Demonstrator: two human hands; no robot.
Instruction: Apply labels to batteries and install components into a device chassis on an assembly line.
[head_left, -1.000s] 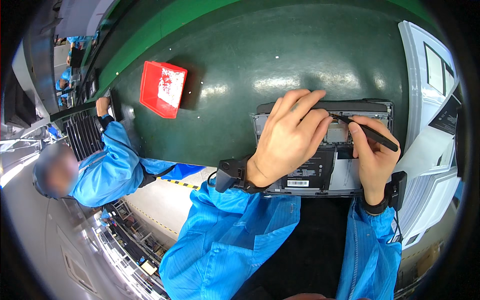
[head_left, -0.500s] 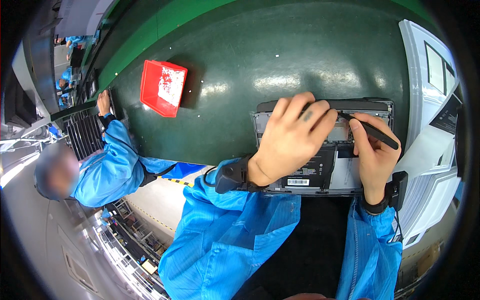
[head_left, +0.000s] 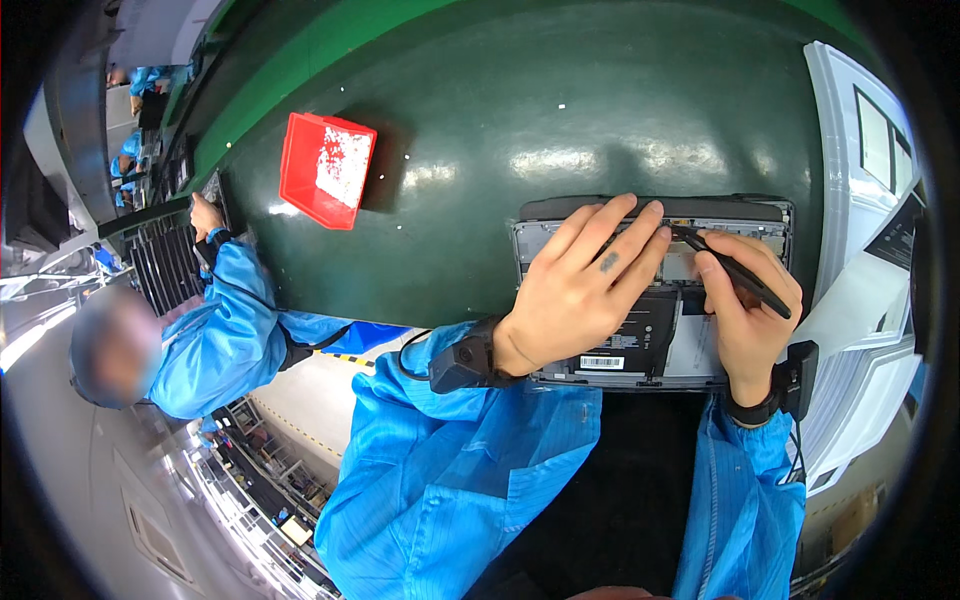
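An opened laptop (head_left: 697, 350) lies on the table in front of me, its inner parts exposed. A black battery (head_left: 645, 335) with a white label sits in its near half. My left hand (head_left: 575, 290) rests palm down over the laptop's left part, fingers stretched toward the far edge. Black tweezers (head_left: 750, 278) are gripped in my right hand (head_left: 745, 325), over the right part of the laptop. Their tips point left, close to my left fingertips, at the boards near the far edge. Whether the tips hold anything is too small to tell.
A red bin (head_left: 300, 170) with small white pieces (head_left: 343, 165) stands on the green table (head_left: 460, 90), left of the laptop. White trays or sheets (head_left: 835, 150) are stacked at the right. A co-worker's hand (head_left: 207, 217) is by dark racked panels (head_left: 163, 262) at far left.
My left fingers, bent and raised before, now lie straighter and lower on the laptop. The tweezers' tips have shifted slightly left and down, still in my right hand.
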